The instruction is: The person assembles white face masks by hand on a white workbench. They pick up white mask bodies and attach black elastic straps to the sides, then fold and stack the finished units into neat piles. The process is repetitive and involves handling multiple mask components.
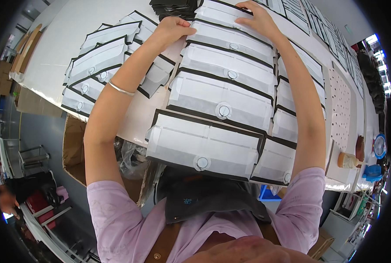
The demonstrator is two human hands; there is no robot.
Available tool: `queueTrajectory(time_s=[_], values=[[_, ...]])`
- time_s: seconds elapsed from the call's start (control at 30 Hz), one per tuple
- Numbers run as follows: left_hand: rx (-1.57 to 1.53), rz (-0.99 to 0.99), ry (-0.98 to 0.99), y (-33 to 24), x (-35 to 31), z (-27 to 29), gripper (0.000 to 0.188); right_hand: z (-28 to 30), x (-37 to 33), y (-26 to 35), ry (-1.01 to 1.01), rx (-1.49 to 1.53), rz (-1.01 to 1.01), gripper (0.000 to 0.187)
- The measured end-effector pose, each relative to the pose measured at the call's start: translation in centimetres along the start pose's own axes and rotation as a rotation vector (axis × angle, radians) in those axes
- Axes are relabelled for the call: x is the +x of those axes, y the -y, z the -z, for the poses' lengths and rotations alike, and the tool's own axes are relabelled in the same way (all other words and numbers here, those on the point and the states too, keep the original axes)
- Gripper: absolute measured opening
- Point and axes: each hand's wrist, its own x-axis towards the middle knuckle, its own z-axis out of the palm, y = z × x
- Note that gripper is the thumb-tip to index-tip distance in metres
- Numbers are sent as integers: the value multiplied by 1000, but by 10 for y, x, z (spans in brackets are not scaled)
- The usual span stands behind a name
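A column of flat white panels with black edges lies on the table before me, each with a round disc near its near edge. At the column's far end, my left hand point(174, 31) is closed, its thumb and fingertips at the left edge of a far white panel point(217, 33). My right hand point(257, 19) reaches to the right end of the farthest panel point(216, 14), thumb and fingers apart and touching it. The nearest panel point(195, 144) lies at the table's front edge, under neither hand.
More panels lie loosely overlapped in a pile point(99, 57) at left. Another column point(287, 122) runs under my right forearm. A stack of black pieces point(174, 8) stands at the far side. At right are a perforated board point(339, 103), a bottle point(348, 160) and a tape roll point(380, 146).
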Motion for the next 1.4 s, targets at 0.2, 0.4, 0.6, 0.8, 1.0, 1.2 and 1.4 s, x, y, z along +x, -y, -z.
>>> queueTrajectory(time_s=[0.2, 0.4, 0.6, 0.8, 1.0, 1.2, 1.4], values=[[-64, -40, -8, 2, -2, 2, 37, 35, 22, 21, 107, 340, -354, 22], [-94, -16, 20, 4, -7, 6, 34, 54, 35, 18, 392, 636, -377, 34], [-74, 37, 22, -14, -12, 3, 43, 26, 34, 1, 638, 506, -364, 45], [58, -160, -107, 15, -4, -5, 57, 30, 48, 25, 768, 141, -323, 71], [527, -472, -282, -22, -34, -11, 48, 35, 46, 25, 837, 175, -381, 69], [709, -789, 22, -43, -47, -33, 50, 87, 44, 47, 614, -45, -518, 59], [847, -630, 246, -55, -25, -49, 66, 147, 23, 60, 317, -182, -496, 44]])
